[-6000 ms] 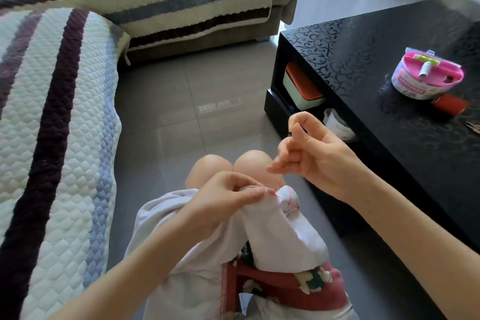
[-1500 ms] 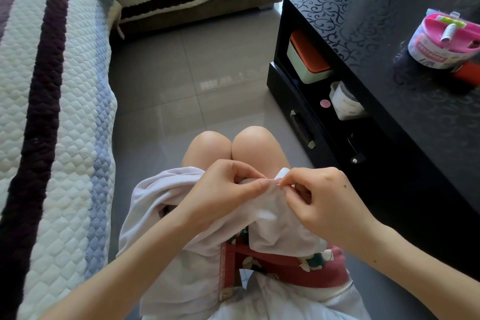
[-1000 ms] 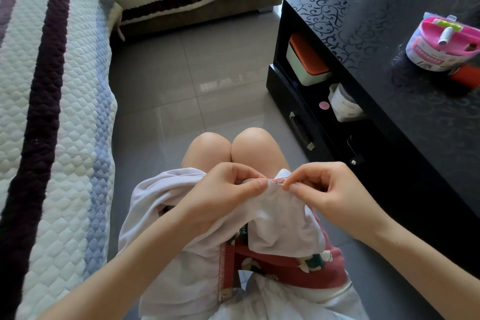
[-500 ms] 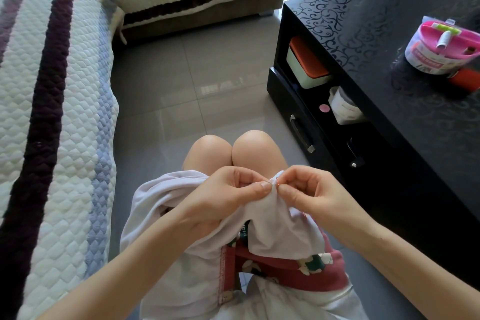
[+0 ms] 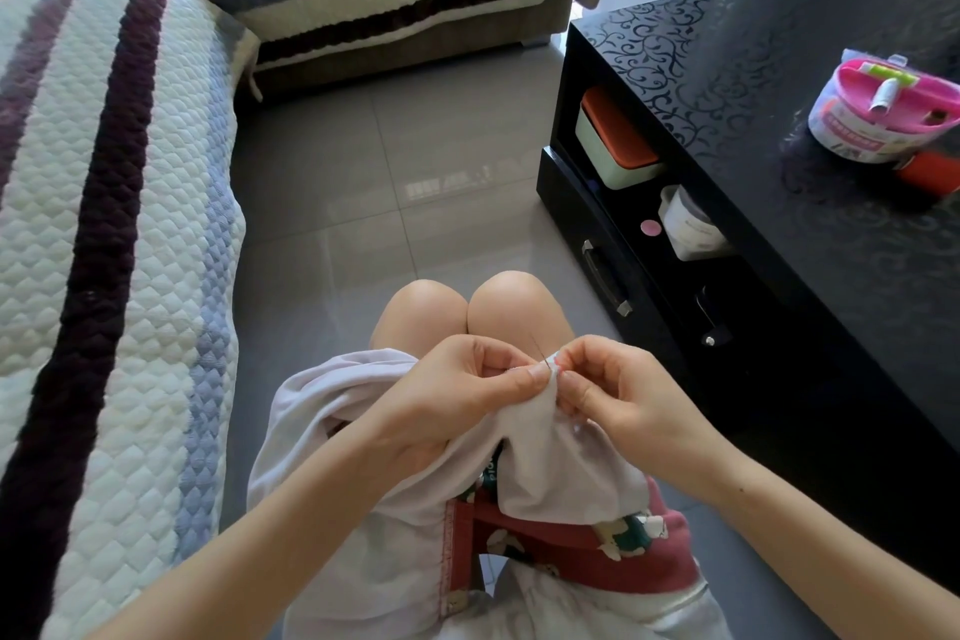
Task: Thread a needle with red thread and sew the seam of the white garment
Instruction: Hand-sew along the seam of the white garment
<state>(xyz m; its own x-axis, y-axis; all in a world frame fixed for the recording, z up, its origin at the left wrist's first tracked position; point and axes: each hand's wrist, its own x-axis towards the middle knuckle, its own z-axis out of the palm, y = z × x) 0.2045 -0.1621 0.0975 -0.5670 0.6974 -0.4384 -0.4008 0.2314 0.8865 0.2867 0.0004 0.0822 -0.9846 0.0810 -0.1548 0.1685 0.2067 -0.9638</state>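
open floor [image 5: 415, 161] beyond knees [image 5: 467, 307], quilted sofa [image 5: 104, 234] close left, black table [image 5: 857, 286] close right

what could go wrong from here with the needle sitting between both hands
The needle sticks up out of the fold of the white garment, right beside the pinching fingertips of the left hand and the right hand. A push or pull could prick one of them. The cloth is also bunched under the left hand, so a stitch might catch an extra layer by mistake.
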